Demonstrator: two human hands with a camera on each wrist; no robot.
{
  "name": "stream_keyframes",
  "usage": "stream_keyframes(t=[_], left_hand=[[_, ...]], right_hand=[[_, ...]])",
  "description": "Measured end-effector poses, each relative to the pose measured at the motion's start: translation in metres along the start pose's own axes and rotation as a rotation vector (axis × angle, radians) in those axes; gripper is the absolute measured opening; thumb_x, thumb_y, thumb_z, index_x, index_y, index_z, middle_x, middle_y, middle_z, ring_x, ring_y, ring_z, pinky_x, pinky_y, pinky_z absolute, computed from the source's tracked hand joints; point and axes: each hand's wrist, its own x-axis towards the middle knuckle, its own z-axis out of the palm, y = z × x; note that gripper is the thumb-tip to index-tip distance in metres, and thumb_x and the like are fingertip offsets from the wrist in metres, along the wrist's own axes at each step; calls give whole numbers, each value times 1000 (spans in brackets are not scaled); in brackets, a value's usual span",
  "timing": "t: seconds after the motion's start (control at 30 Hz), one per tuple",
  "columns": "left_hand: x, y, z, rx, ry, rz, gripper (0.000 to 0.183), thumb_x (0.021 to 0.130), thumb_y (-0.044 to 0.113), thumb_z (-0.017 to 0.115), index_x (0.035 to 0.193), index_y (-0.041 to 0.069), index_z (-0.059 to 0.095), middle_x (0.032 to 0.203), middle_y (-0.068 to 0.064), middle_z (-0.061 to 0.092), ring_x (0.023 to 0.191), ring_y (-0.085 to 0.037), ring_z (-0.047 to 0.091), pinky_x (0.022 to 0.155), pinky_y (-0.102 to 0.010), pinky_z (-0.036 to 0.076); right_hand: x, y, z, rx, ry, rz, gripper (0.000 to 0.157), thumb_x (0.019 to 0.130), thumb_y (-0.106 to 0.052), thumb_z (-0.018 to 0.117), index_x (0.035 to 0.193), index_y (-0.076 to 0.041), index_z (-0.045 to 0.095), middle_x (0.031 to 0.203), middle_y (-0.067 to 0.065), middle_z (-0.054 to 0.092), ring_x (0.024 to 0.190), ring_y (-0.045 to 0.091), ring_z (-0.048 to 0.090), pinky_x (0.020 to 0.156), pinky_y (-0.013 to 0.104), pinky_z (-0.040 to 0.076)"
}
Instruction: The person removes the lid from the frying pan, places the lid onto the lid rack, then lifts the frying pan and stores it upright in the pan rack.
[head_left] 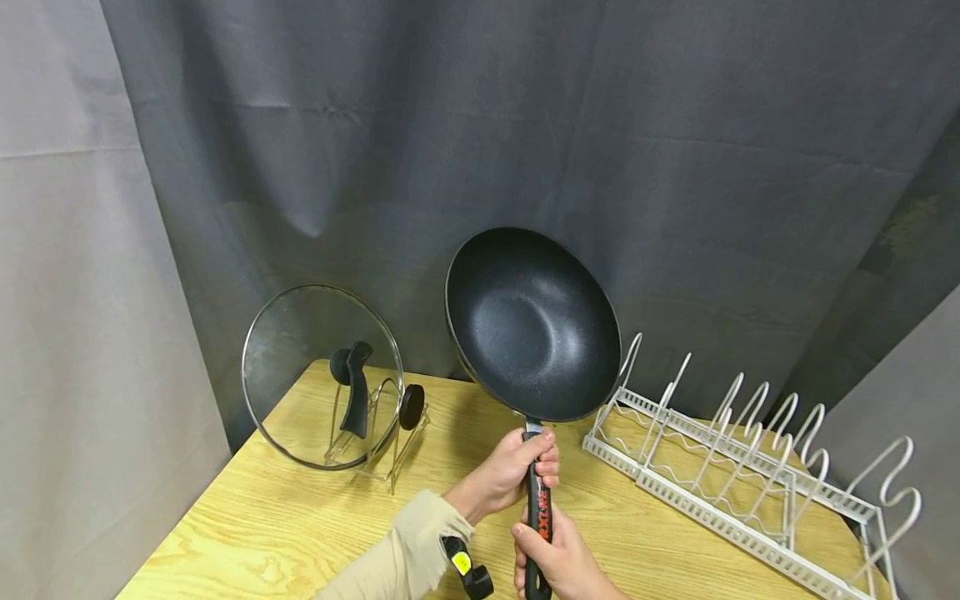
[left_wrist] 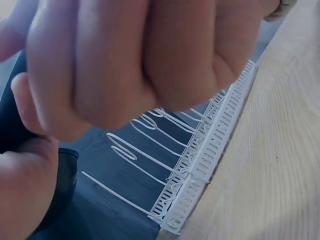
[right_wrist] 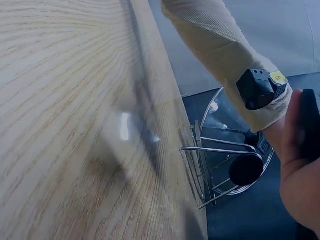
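Note:
A black wok [head_left: 517, 325] is held up above the table in the head view, tilted so its dark inside faces me. Its long black handle [head_left: 538, 500] with red lettering points down toward me. My left hand [head_left: 517, 471] grips the handle near the pan, thumb across the front. Lower down, near the handle's end, my right hand [head_left: 558, 554] also grips it. In the left wrist view, curled fingers [left_wrist: 115, 65] of my left hand fill the top, with part of the wok [left_wrist: 64, 185] behind. The right wrist view shows my right hand [right_wrist: 302, 192] at its edge around the black handle.
A glass lid [head_left: 288, 375] with a black handle leans upright in a wire stand [head_left: 393, 475] on the left. On the right stands a white pan rack [head_left: 712, 508] with several wire dividers. Beneath lies the wooden table [head_left: 247, 533], with grey curtains [head_left: 525, 108] behind.

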Motion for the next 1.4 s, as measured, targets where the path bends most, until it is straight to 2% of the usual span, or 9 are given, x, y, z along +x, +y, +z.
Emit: stream_keyframes(t=[0.1, 0.17, 0.33, 0.47, 0.57, 0.87, 1.0, 1.23, 1.4], left_hand=[[1, 0, 0, 43, 40, 1, 16, 102, 13, 39, 86, 13, 39, 67, 5, 35, 56, -2, 38, 55, -17, 38], [2, -1, 0, 77, 74, -1, 13, 101, 11, 40, 88, 11, 39, 66, 5, 35, 55, -3, 38, 55, -17, 39], [4, -3, 2, 154, 112, -21, 10, 100, 6, 40, 90, 9, 38, 65, 3, 37, 53, -4, 39, 53, -18, 41], [9, -5, 8, 205, 120, -20, 10, 98, 4, 40, 90, 9, 38, 65, 2, 38, 53, -4, 40, 51, -18, 42], [11, -4, 12, 288, 144, -8, 11, 97, 3, 42, 88, 9, 40, 63, 1, 40, 52, -5, 42, 51, -18, 43], [15, -2, 25, 488, 156, -20, 7, 94, 5, 46, 89, 7, 42, 57, 0, 43, 50, -8, 45, 50, -20, 46], [19, -1, 31, 532, 155, -23, 5, 94, 3, 46, 92, 5, 42, 58, 0, 44, 49, -7, 46, 48, -19, 47], [26, -4, 40, 609, 186, -28, 4, 94, 3, 46, 95, 5, 43, 56, 1, 45, 45, -8, 49, 47, -20, 48], [33, -7, 50, 613, 172, -41, 8, 94, 2, 46, 92, 8, 42, 55, 1, 45, 44, -8, 48, 46, -21, 49]], right_hand=[[1, -1, -1, 11, 14, 46, 7, 97, -2, 46, 93, -3, 40, 65, -1, 55, 52, 9, 61, 49, 26, 53], [2, -3, 1, 3, 49, 94, 8, 96, -2, 47, 96, -3, 39, 65, 1, 56, 53, 10, 61, 52, 28, 54], [3, -5, 10, -22, 241, 225, 15, 91, -2, 52, 94, -4, 37, 60, 2, 51, 48, 12, 54, 50, 26, 49], [6, -2, 17, -81, 425, 227, 22, 89, -4, 56, 77, -5, 37, 48, 0, 42, 37, 11, 42, 39, 24, 40], [7, 3, 18, -92, 499, 211, 27, 89, -4, 55, 71, -6, 35, 43, 0, 37, 33, 11, 36, 34, 24, 35], [3, 4, 15, -63, 503, 167, 26, 88, -2, 51, 69, -6, 33, 43, 0, 37, 32, 12, 38, 33, 24, 37], [1, 4, 12, -14, 504, 151, 25, 87, -1, 51, 74, -7, 30, 48, 0, 37, 34, 11, 38, 34, 25, 37], [-5, 2, 5, -11, 514, 141, 26, 87, -2, 51, 81, -8, 27, 51, -2, 34, 36, 10, 35, 35, 24, 36], [-11, 0, 1, -16, 527, 64, 26, 87, 1, 50, 82, -9, 27, 51, -3, 33, 36, 9, 34, 34, 24, 34]])
